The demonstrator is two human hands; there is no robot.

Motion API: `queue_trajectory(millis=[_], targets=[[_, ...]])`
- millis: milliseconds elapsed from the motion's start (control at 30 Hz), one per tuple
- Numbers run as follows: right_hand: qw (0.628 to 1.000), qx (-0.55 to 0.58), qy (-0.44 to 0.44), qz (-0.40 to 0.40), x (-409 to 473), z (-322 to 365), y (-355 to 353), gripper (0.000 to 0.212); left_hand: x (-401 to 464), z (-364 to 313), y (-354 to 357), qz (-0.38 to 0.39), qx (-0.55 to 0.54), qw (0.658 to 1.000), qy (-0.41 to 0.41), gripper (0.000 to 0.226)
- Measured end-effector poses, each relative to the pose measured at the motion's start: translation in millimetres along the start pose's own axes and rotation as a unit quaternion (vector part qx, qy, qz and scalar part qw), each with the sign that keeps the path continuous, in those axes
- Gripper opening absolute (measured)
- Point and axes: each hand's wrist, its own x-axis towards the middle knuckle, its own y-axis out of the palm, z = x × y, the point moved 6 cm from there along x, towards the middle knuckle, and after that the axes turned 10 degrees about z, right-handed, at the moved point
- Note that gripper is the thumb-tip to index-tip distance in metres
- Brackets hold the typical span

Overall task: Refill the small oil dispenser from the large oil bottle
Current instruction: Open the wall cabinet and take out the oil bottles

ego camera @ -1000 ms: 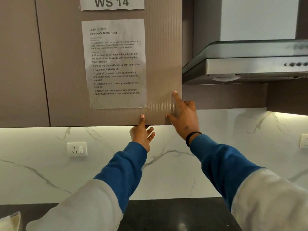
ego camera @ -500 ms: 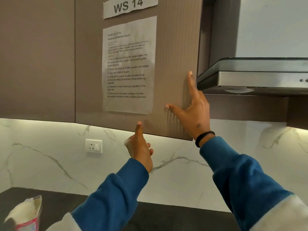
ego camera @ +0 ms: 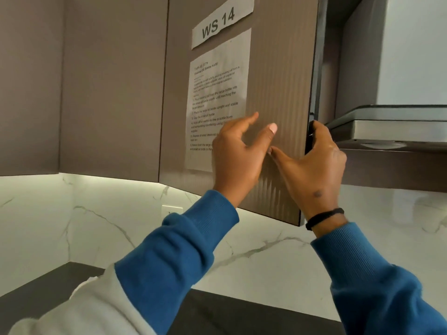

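Both arms wear long sleeves in two colours. The left sleeve (ego camera: 183,247) is a deep blue knit from the wrist up the forearm, ending in a ribbed cuff (ego camera: 219,209) at the wrist; higher up, near the elbow, the blue gives way to a pale grey-white fabric (ego camera: 92,308) with a soft, fleecy look. The right sleeve (ego camera: 377,286) is the same blue, with the same ribbed cuff (ego camera: 336,234). A thin black band (ego camera: 324,217), like a cord or hair tie, circles the right wrist just above that cuff. The left hand (ego camera: 238,153) has a thumbnail (ego camera: 273,128) that shows pale pink. The right hand (ego camera: 314,163) bears no ring in view.
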Motion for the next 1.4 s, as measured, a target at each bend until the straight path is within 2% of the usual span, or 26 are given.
queue_trajectory(millis=[167, 367, 533, 800, 900, 1000, 1133, 1400], targets=[[0.999, 0.026, -0.032, -0.009, -12, 63, -6, 0.047, -10, -16, -42, 0.007, 0.006, 1.000, 0.023, 0.053], [0.997, 0.045, -0.059, -0.015, -35, 144, 13, 0.031, -6, -35, -118, 0.010, -0.028, 1.000, 0.002, 0.035], [0.991, 0.092, -0.093, 0.017, -56, 205, 40, 0.042, -8, -49, -186, -0.030, -0.038, 0.999, 0.009, 0.024], [0.984, 0.126, -0.112, 0.064, -78, 274, 99, 0.061, -16, -53, -281, -0.069, 0.003, 0.997, 0.021, 0.029], [0.982, 0.129, -0.112, 0.075, -83, 291, 118, 0.064, -17, -55, -305, -0.082, 0.028, 0.996, 0.024, 0.024], [0.980, 0.135, -0.110, 0.093, -89, 305, 136, 0.066, -17, -54, -328, -0.097, 0.042, 0.994, 0.022, 0.017], [0.975, 0.153, -0.111, 0.116, -97, 324, 159, 0.068, -18, -49, -357, -0.114, 0.067, 0.991, 0.011, 0.018], [0.961, 0.168, -0.125, 0.180, -113, 355, 204, 0.058, -19, -28, -403, -0.150, 0.105, 0.983, -0.020, 0.021]])
